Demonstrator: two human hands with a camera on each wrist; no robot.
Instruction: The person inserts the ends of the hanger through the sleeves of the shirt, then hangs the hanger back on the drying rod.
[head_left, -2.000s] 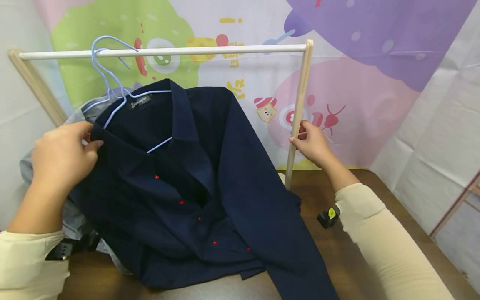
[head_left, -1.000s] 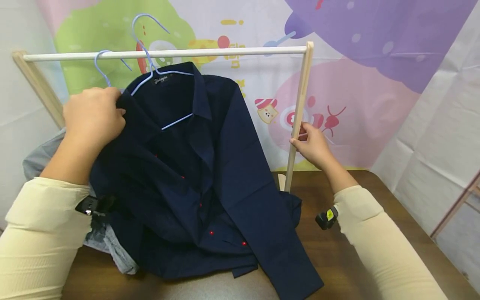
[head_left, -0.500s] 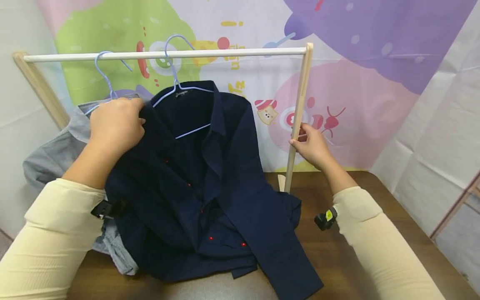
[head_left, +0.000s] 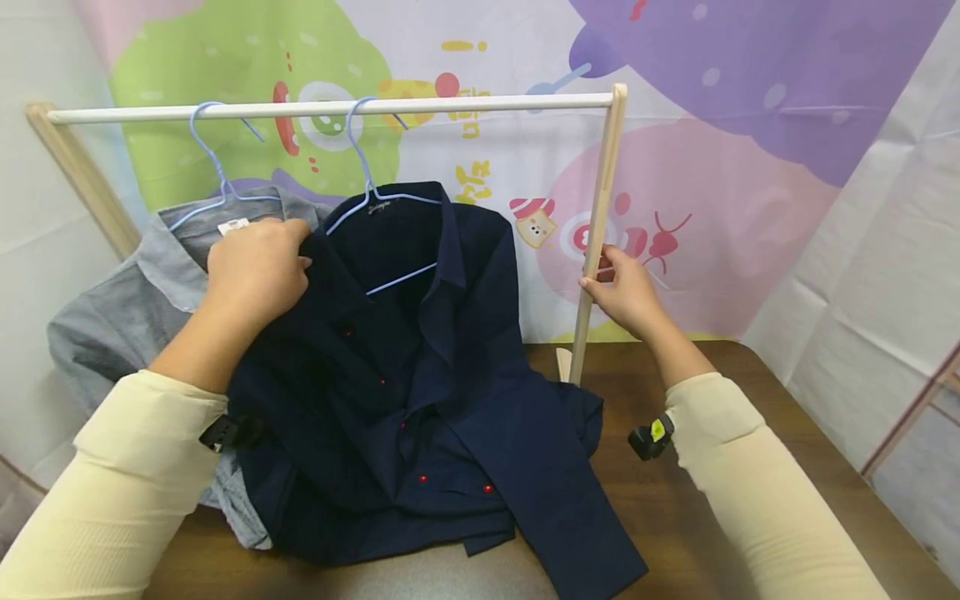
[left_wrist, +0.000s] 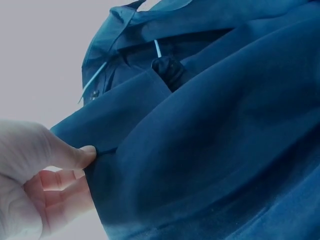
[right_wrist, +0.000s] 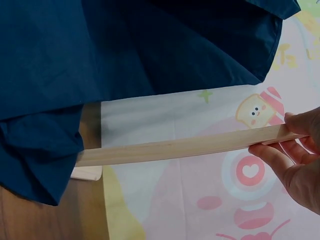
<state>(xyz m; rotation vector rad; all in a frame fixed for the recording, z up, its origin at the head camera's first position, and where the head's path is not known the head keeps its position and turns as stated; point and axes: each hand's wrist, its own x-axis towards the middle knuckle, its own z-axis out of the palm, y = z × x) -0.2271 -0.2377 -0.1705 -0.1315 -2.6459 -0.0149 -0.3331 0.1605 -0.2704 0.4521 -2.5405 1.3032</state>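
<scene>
A navy shirt (head_left: 487, 400) with red buttons is on a light-blue hanger (head_left: 358, 150), whose hook lies over the white rod (head_left: 487, 103) of a clothes rack. My left hand (head_left: 255, 275) holds this shirt near its shoulder. In the left wrist view, thumb and fingers pinch the navy cloth (left_wrist: 190, 160) at its edge. On the right, my right hand (head_left: 630, 292) grips the rack's wooden post (head_left: 597, 204) between thumb and fingers, as the right wrist view also shows. Farther left hangs a grey shirt (head_left: 112, 304) on a second light-blue hanger (head_left: 213, 157), partly behind my left hand and the navy shirt.
The rack stands on a brown wooden table (head_left: 690, 500), and the navy shirt's lower part and sleeve spread over it. A left wooden post (head_left: 86, 179) supports the rod's other end. Behind hangs a cartoon-printed cloth (head_left: 705, 217).
The navy shirt and its hanger moved right, away from the grey shirt; the hook rose above the rod, then came down over it. My left hand travelled along; my right hand stayed on the post.
</scene>
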